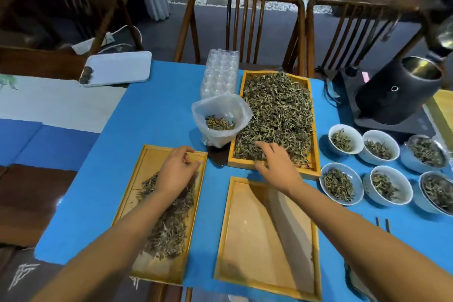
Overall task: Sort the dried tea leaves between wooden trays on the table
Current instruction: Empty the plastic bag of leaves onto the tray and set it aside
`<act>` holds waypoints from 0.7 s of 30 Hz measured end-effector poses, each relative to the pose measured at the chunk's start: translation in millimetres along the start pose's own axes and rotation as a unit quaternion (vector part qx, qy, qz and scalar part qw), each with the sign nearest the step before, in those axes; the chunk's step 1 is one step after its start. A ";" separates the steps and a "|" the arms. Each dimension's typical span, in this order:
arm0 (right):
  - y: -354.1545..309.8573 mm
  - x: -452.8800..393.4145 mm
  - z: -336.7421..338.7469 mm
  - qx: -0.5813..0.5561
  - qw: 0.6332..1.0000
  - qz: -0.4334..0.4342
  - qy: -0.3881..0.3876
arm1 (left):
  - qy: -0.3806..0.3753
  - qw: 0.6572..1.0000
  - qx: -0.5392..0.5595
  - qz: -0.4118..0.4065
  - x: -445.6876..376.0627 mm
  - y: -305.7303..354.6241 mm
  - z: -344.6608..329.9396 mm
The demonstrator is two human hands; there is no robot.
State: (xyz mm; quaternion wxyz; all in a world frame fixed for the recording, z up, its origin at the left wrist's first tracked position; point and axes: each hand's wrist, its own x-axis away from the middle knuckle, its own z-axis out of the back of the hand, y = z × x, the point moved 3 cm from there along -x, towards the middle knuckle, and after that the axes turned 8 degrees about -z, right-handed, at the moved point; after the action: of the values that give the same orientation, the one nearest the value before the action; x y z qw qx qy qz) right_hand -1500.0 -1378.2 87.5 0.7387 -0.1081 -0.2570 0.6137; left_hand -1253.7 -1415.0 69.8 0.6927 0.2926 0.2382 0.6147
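Note:
Three wooden trays lie on a blue cloth. The far tray (316,130) is heaped with dried tea leaves (279,110). The near left tray (147,157) holds a smaller pile of leaves (171,228). The near middle tray (267,233) holds no leaves. My left hand (177,169) hovers over the left tray's upper part, fingers curled; whether they pinch leaves I cannot tell. My right hand (274,162) reaches into the near end of the far tray, its fingers curled down into the leaves.
A plastic bag (220,117) with a few leaves stands beside the far tray. Several white bowls (345,140) of leaves sit at the right, a black kettle (397,91) behind them. Clear plastic moulds (220,73), a white tray (117,68) and chairs lie beyond.

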 end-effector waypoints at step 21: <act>-33.1 -99.9 -36.9 -0.129 0.989 -0.047 -0.063 | -0.198 0.978 -0.038 -0.047 -121.4 -5.8 -20.8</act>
State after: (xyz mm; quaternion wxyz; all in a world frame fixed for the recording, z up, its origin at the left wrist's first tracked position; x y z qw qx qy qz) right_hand -1464.4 -1476.0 47.5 0.7288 -0.1509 -0.3848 0.5458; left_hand -1279.7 -1533.3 47.3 0.7652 0.3705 0.0860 0.5195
